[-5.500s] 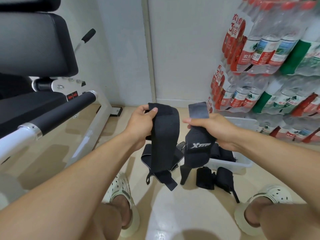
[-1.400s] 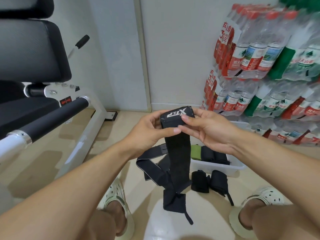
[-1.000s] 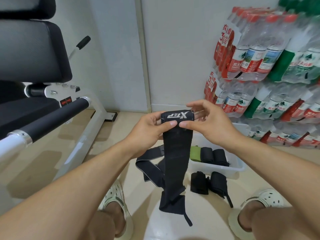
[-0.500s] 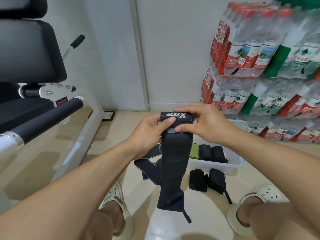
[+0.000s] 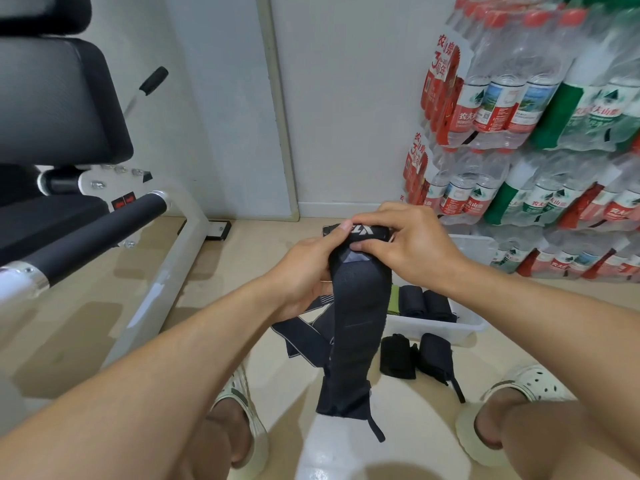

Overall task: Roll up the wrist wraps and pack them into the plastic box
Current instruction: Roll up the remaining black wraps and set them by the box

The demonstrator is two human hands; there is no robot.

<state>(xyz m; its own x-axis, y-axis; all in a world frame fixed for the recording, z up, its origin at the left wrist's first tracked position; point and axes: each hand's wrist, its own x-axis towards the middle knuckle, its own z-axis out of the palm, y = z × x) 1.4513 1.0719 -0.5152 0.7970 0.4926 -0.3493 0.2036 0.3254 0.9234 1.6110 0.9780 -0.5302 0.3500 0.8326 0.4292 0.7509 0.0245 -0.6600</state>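
Both hands, left hand (image 5: 304,268) and right hand (image 5: 408,247), pinch the wrist wrap (image 5: 356,323) at its rolled top; long axis hangs straight down, plastic box (image 5: 460,327) lower right.

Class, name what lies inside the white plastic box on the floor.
Inside the plastic box: two black rolled wraps and a green item. The hanging wrap hides its left part.
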